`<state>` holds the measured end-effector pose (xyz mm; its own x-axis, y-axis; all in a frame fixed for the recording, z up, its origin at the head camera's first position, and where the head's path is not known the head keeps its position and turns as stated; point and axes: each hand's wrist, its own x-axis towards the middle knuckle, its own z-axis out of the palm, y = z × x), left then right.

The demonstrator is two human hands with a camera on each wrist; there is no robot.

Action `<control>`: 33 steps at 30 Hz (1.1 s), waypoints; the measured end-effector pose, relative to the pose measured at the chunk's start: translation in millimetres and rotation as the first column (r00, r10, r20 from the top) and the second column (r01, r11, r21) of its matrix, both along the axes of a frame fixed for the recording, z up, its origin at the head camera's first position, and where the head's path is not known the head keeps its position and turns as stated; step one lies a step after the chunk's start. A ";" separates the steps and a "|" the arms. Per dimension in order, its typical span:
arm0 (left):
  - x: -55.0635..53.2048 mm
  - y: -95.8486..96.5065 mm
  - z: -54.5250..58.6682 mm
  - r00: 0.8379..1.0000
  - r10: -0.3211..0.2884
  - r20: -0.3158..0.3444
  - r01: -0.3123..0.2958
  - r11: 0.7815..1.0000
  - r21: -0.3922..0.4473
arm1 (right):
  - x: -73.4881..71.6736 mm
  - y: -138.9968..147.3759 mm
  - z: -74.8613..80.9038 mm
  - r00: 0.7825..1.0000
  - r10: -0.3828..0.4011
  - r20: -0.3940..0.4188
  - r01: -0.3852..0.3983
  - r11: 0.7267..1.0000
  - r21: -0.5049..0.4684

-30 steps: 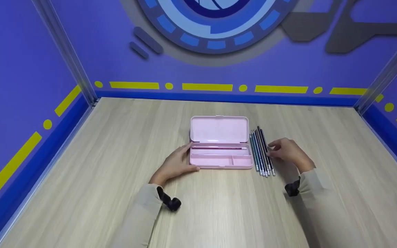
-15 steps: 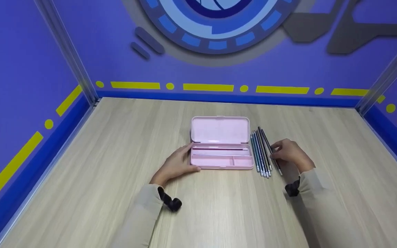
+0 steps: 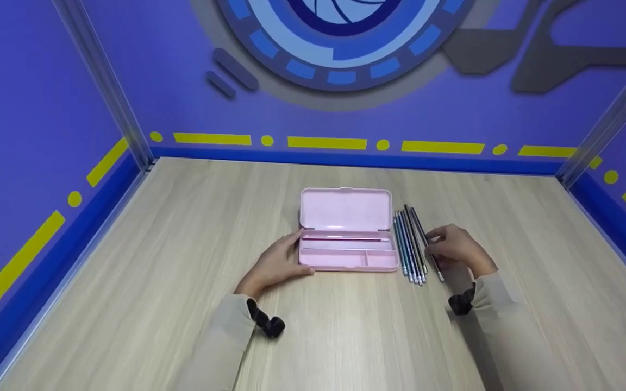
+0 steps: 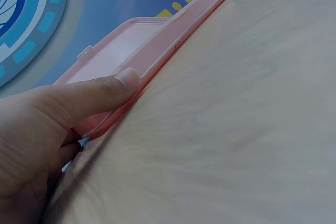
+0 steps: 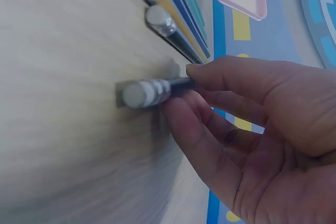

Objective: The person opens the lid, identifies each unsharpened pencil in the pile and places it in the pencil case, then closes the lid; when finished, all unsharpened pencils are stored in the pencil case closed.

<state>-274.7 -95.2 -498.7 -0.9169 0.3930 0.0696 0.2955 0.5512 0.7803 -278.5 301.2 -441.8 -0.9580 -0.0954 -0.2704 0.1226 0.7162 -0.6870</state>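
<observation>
A pink pencil case (image 3: 335, 258) lies with its lid (image 3: 345, 209) raised. Inside, a dark red pencil (image 3: 345, 239) lies along the back compartment. My left hand (image 3: 276, 265) grips the case's left end; in the left wrist view its thumb (image 4: 105, 97) presses the front wall, and its other fingers are mostly hidden. Right of the case, my right hand (image 3: 458, 251) pinches a dark pencil (image 5: 157, 92) between thumb and fingers, its white eraser end pointing toward me. That pencil slants slightly apart from several other pencils (image 3: 408, 250) lying side by side against the case.
The wooden table (image 3: 345, 331) spreads around the case. A blue wall (image 3: 335, 155) with yellow marks borders the far edge, and side panels stand left and right. Black wrist cameras (image 3: 272, 327) sit at both sleeves.
My right hand has drawn one dark pencil to the right, away from the row. My left hand stays at the case's left end. The head view has tilted slightly up.
</observation>
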 end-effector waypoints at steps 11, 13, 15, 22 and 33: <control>-1.8 0.4 4.5 1.000 -0.005 -0.007 0.005 1.000 0.002 | -5.6 -2.0 5.4 1.000 -0.008 -0.023 0.007 1.000 -0.021; -1.5 0.9 3.9 1.000 -0.011 -0.003 0.011 1.000 0.003 | -5.4 -2.7 6.1 0.999 -0.004 -0.035 0.003 1.000 -0.022; -1.6 1.3 2.8 1.000 -0.014 -0.001 0.014 1.000 -0.003 | -5.0 -4.2 7.8 0.999 0.003 -0.047 -0.004 1.000 -0.024; -3.8 1.8 0.4 0.999 -0.026 -0.022 0.025 1.000 -0.017 | -5.7 -11.2 16.0 0.997 0.011 -0.074 -0.014 0.999 -0.037; -2.5 0.0 1.8 1.000 -0.020 -0.019 0.020 0.999 -0.036 | -9.6 -33.4 28.5 0.990 0.076 -0.118 -0.077 0.997 -0.004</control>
<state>-277.2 -95.2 -496.9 -0.9074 0.4139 0.0729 0.3216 0.5722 0.7544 -288.1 267.8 -413.4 -0.9730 -0.1711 -0.1548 -0.0144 0.7146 -0.6994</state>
